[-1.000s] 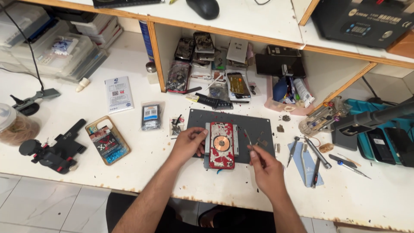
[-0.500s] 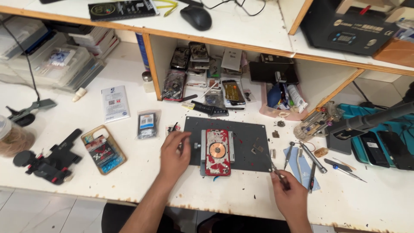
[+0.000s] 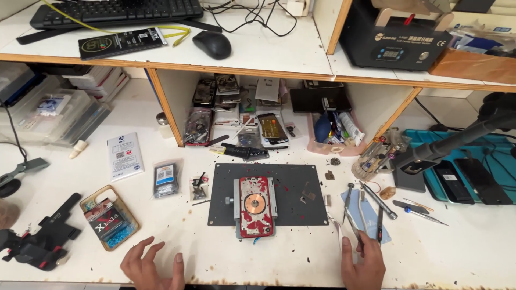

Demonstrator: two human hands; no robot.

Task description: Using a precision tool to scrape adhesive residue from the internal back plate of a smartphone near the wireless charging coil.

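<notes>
A phone (image 3: 256, 206) with its back off, red flecks around a copper coil, sits clamped in a metal holder on a dark grey mat (image 3: 306, 212) at the middle of the bench. My left hand (image 3: 153, 267) rests at the bench's front edge, left of the mat, fingers spread and holding nothing. At the front edge to the right of the mat, my right hand (image 3: 364, 267) pinches thin metal tweezers (image 3: 352, 228) that point up toward the tools.
Screwdrivers and picks lie on a blue cloth (image 3: 385, 228) right of the mat. A tray of small parts (image 3: 109, 217) and a black holder (image 3: 40, 241) sit at the left. Opened phones (image 3: 271, 129) fill the cubby behind. A mouse (image 3: 212, 44) is on the shelf.
Both hands have drawn back from the phone to the bench's front edge. My left hand let go of the clamp and opened; the right carried the tweezers down to the right.
</notes>
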